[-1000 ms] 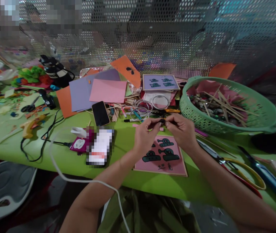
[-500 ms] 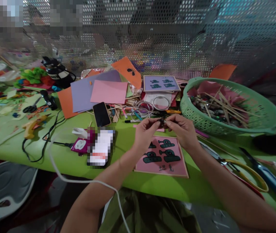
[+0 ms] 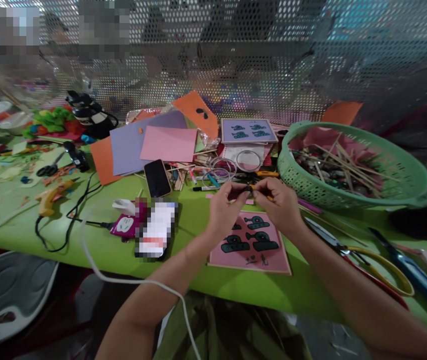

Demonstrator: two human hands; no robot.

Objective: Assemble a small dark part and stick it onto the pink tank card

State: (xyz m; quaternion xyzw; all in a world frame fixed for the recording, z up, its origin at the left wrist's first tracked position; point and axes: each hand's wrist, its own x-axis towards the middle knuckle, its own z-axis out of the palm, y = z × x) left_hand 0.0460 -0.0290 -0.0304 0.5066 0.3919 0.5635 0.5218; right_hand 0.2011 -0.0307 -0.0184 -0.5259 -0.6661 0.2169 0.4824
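Note:
My left hand (image 3: pixel 225 205) and my right hand (image 3: pixel 279 202) meet fingertip to fingertip near the middle of the green table (image 3: pixel 194 220). Pinched between them is a small dark piece (image 3: pixel 250 188), too small to make out clearly. Both hands are closed on it. Just below them lies a pink card (image 3: pixel 253 255) with a light border, bearing dark green tank-like shapes and handwritten characters; my wrists hide part of it. A lilac card (image 3: pixel 250 131) with similar smaller shapes rests behind, on stacked papers.
A green basket (image 3: pixel 348 200) of sticks and stones stands right, with large scissors (image 3: pixel 386 265) before it. Left are two phones (image 3: pixel 157 178), a purple packet (image 3: pixel 125 225), a yellow glue gun (image 3: pixel 52 197) and coloured sheets (image 3: pixel 168 144). A white cable (image 3: pixel 123 281) crosses my left forearm.
My fingers have shifted slightly around the small dark piece, the right fingers now curled more. The cards and the things around them have stayed in place.

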